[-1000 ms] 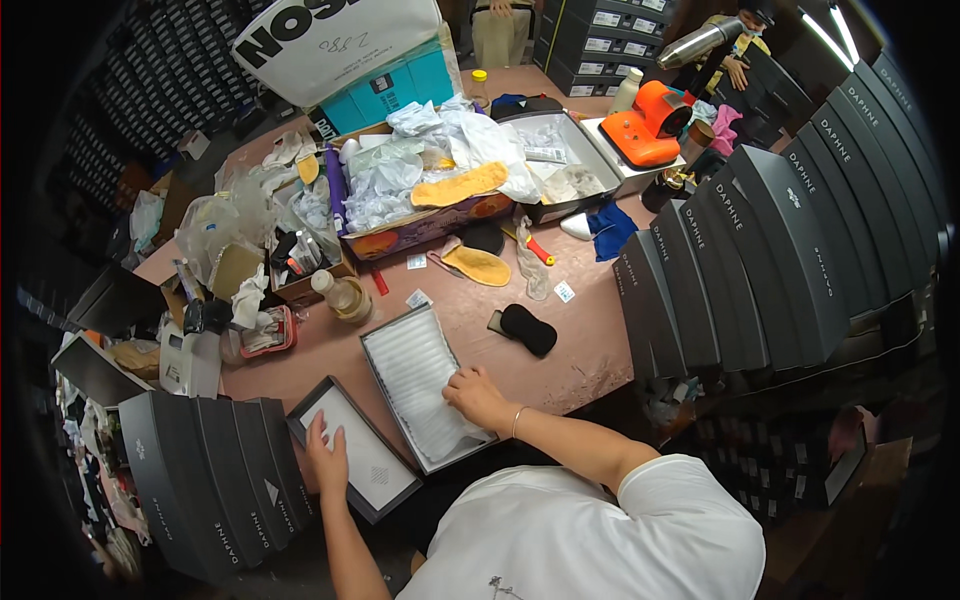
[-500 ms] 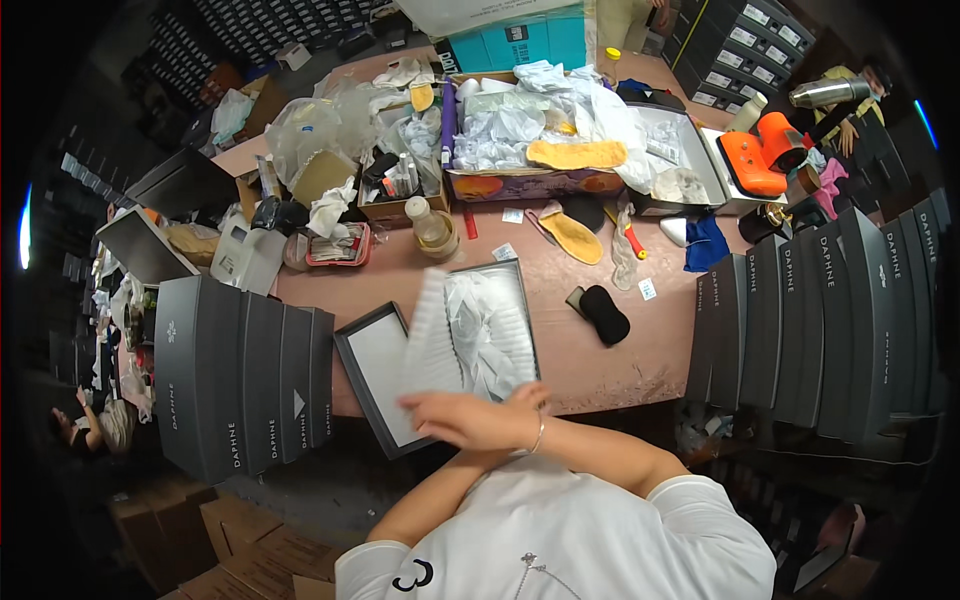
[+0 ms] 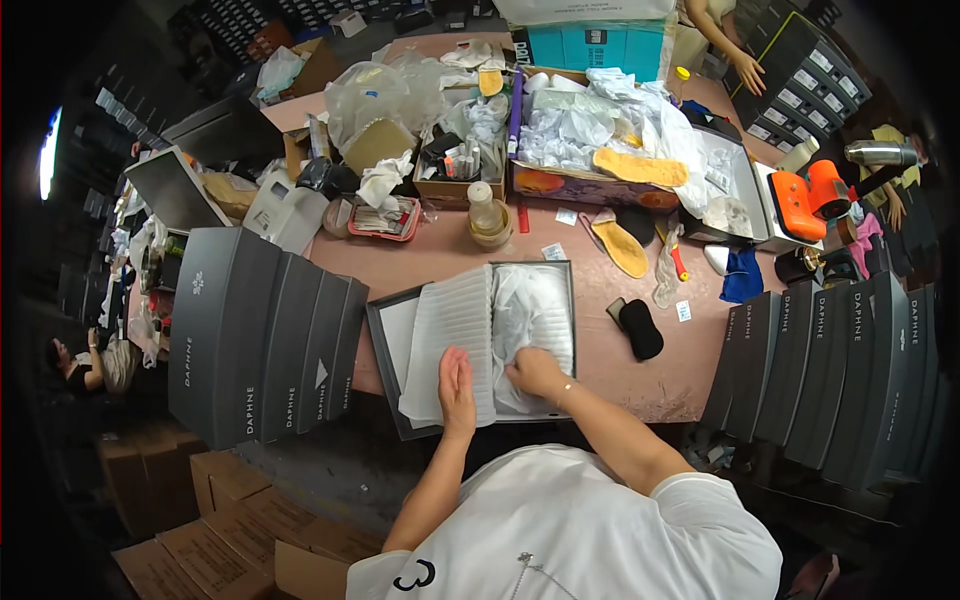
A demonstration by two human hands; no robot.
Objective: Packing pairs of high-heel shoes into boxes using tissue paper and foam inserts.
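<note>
A dark grey shoe box (image 3: 574,300) lies uncovered on the table in front of me, with white tissue paper (image 3: 522,300) bunched inside. A ribbed white foam sheet (image 3: 447,315) spreads leftward from the box and covers much of the grey lid (image 3: 385,345). My left hand (image 3: 457,388) rests on the foam sheet's near part, its fingers stretched out flat and holding nothing. Inside the near end of the box, my right hand (image 3: 540,374) is closed on the tissue paper, its fingertips partly hidden. What lies under the paper is hidden.
Stacked grey shoe boxes stand at left (image 3: 225,340) and right (image 3: 870,370). Right of the uncovered box lies a black pad (image 3: 641,330). Behind are a bottle (image 3: 486,210), a yellow insole (image 3: 622,248) and a carton (image 3: 560,185) of crumpled paper. Another person's hand (image 3: 748,72) shows far right.
My crossed arms have parted, the left hand moving left and the right hand into the box. The raised foam sheet now lies flatter over the lid. The whole view has shifted.
</note>
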